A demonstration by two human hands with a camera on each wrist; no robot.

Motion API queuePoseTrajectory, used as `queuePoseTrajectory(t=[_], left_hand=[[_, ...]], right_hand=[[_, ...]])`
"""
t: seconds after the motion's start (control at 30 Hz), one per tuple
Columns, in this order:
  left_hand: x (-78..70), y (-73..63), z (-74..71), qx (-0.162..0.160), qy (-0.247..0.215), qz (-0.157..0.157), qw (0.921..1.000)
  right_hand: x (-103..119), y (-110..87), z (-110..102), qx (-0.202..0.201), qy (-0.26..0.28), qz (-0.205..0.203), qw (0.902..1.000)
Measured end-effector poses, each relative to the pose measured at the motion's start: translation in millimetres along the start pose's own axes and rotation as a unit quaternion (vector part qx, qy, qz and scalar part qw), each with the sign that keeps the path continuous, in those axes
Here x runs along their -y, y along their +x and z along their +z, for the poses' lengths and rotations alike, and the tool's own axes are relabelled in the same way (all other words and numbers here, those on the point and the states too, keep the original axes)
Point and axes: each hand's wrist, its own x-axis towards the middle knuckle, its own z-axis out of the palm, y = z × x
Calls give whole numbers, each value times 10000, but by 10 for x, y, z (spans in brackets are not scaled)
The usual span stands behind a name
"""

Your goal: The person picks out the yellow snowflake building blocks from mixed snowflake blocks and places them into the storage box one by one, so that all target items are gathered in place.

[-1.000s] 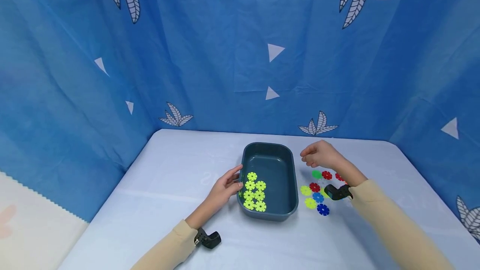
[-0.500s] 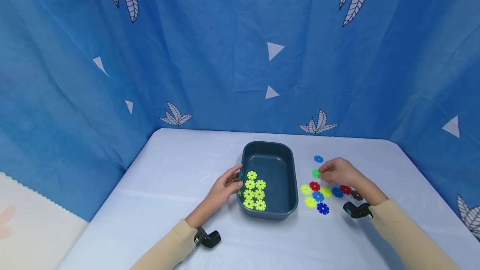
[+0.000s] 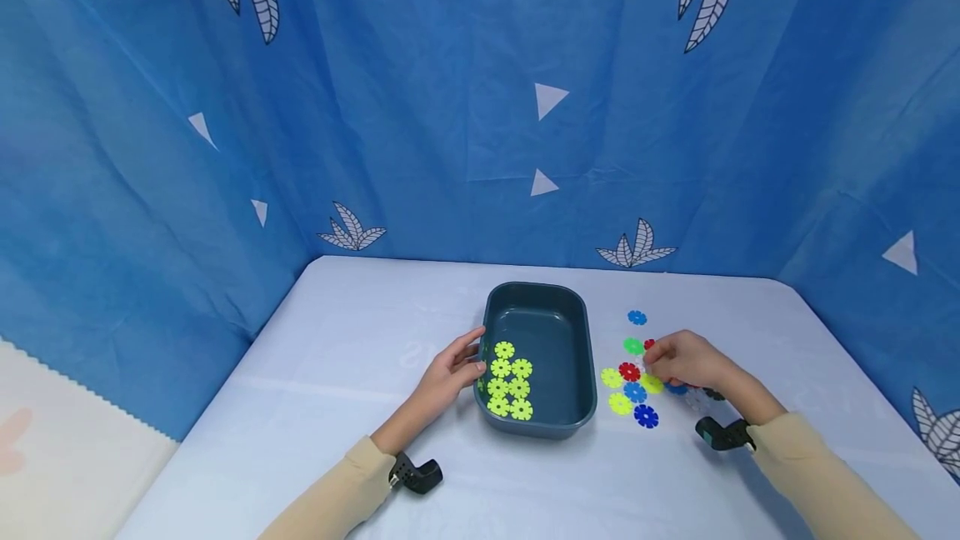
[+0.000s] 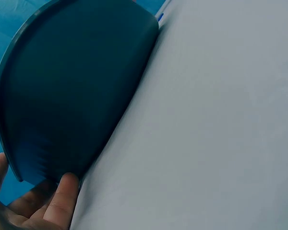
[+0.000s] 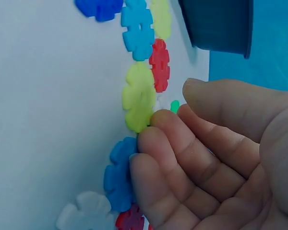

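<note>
My left hand (image 3: 450, 372) rests at the left side of a dark teal plastic basin (image 3: 542, 432), its fingertips right at the rim. In the left wrist view, fingers (image 4: 62, 203) touch the basin's outer wall (image 4: 72, 86). Several yellow-green snowflake discs (image 3: 521, 409) lie inside on the left part of the basin floor. My right hand (image 3: 688, 359) is low over a loose group of coloured snowflake discs. Seen from the right wrist, its fingers bend loosely beside a blue disc (image 5: 120, 175) and a yellow disc (image 5: 139, 98). The thumb stands apart, with nothing between it and the fingers.
A light blue disc (image 3: 637, 317) lies apart behind the group, and a dark blue one (image 3: 646, 416) at its front. A green disc (image 3: 633, 346) sits near the basin's right side. A blue patterned curtain (image 3: 472, 123) stands behind the white table (image 3: 390, 298).
My right hand moved from the basin's right rear toward me and right, down to the discs. The light blue disc now shows on the table behind. My left hand and the basin stay put.
</note>
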Motion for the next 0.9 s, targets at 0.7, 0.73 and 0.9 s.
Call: queuePoseTrajectory(t=[0.7, 0.73, 0.9], left_hand=[[10, -29, -1, 41, 10, 9, 10000], [11, -31, -1, 42, 9, 8, 10000], [11, -37, 0, 63, 8, 19, 10000]], right_hand=[[48, -80, 157, 158, -469, -302, 9983], [44, -78, 161, 168, -463, -291, 9984], [40, -77, 166, 194, -441, -247, 9985]])
